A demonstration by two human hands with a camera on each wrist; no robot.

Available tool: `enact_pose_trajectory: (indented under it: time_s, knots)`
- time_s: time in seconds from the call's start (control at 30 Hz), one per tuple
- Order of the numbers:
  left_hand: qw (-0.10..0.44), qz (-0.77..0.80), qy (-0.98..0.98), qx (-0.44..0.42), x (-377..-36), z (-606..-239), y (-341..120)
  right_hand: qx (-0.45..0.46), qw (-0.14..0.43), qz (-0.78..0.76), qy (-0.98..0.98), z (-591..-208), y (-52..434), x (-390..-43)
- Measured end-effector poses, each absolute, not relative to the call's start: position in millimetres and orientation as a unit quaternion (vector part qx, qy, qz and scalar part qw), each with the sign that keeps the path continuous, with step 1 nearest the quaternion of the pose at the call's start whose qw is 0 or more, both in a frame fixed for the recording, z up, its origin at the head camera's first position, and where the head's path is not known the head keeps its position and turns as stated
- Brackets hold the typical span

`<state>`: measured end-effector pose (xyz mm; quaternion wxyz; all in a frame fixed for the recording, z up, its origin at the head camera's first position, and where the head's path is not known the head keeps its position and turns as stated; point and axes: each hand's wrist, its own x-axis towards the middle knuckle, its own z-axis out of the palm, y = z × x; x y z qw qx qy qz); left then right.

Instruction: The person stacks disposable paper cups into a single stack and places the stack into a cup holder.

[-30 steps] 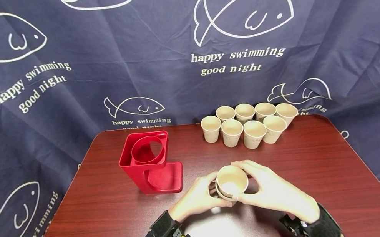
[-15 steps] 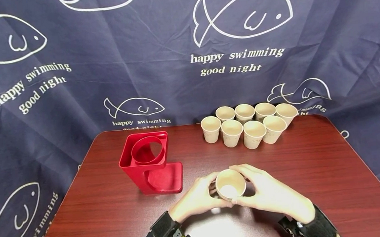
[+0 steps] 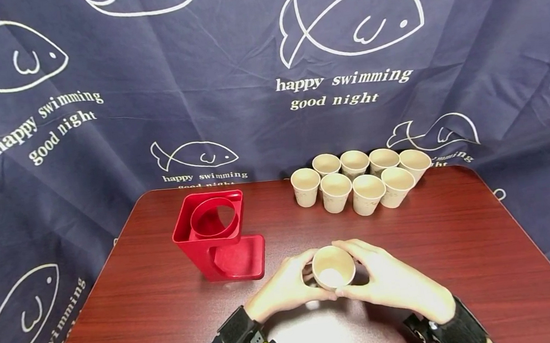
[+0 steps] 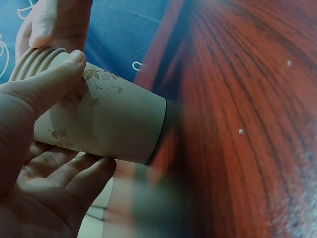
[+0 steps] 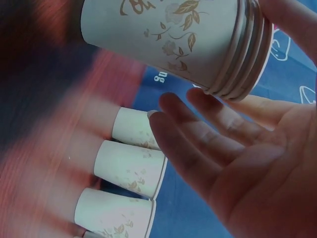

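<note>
A stack of nested paper cups with a brown leaf-and-flower print stands near the front middle of the table, mouth up. My left hand grips its left side, thumb in front and fingers behind. In the left wrist view the thumb presses just below several stacked rims. My right hand holds the top rim from the right, between thumb and fingers. The right wrist view shows the printed cup wall and the layered rims, with some fingers spread below. The table lies beneath.
Several single paper cups stand in two rows at the back right. A red plastic stand with a round ring on top and a flat base is at the left. A blue fish-printed cloth hangs behind.
The right hand has moved slightly down and left, lowering the top cup into the stack. Its rim has sunk onto those beneath. The left hand has stayed in place.
</note>
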<state>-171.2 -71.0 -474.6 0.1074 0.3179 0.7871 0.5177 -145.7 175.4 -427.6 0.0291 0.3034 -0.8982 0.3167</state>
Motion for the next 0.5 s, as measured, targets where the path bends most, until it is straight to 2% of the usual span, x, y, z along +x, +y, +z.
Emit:
enact_pose_trajectory:
  time_s: [0.23, 0.5]
  knots:
    - [0.105, 0.516, 0.791, 0.312, -170.3, -473.0, -69.8, 0.287, 0.031, 0.297, -0.91, -417.0, 183.6, -149.2]
    - [0.104, 0.517, 0.791, 0.311, -170.0, -472.9, -69.8, 0.24, 0.06, 0.293, -0.923, -403.0, 201.3, -166.4]
